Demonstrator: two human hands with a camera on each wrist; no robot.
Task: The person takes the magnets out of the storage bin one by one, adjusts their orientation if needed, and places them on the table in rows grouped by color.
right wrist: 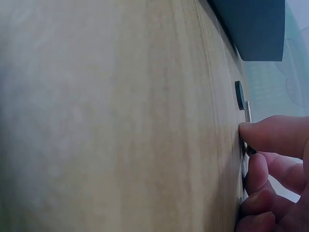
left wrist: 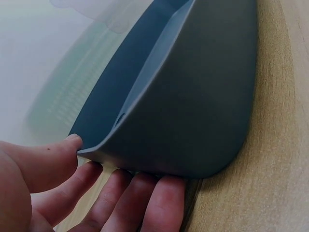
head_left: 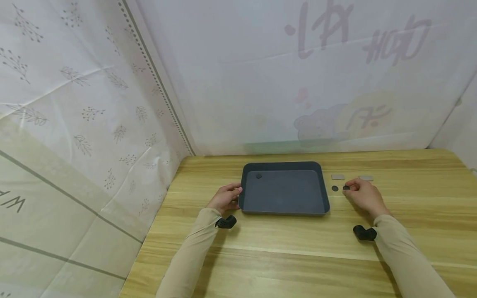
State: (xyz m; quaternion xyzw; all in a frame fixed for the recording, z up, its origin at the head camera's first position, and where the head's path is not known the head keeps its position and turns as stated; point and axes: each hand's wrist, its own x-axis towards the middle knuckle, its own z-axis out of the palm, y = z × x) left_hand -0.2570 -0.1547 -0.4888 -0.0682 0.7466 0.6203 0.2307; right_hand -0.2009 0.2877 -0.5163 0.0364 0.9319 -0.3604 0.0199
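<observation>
A dark grey rectangular tray point(head_left: 283, 214) lies on the wooden table. At its left side my left hand point(head_left: 225, 198) holds it, the thumb on the rim and the fingers against the lower outer wall in the left wrist view. Inside, near the far left corner, is a small dark disc point(head_left: 258, 176). My right hand point(head_left: 367, 198) is right of the tray, thumb and fingertips pinching another small dark disc point(head_left: 346, 188) at the table top. Just left of these fingertips lies a further dark disc point(head_left: 335, 188). In the right wrist view the pinched disc is mostly hidden.
Two small light grey rectangular pieces, a left one point(head_left: 338, 177) and a right one point(head_left: 366, 178), lie beyond the discs. A printed cloth wall point(head_left: 261, 103) rises behind the wooden table point(head_left: 290, 256). Another patterned cloth point(head_left: 93, 136) hangs at the left.
</observation>
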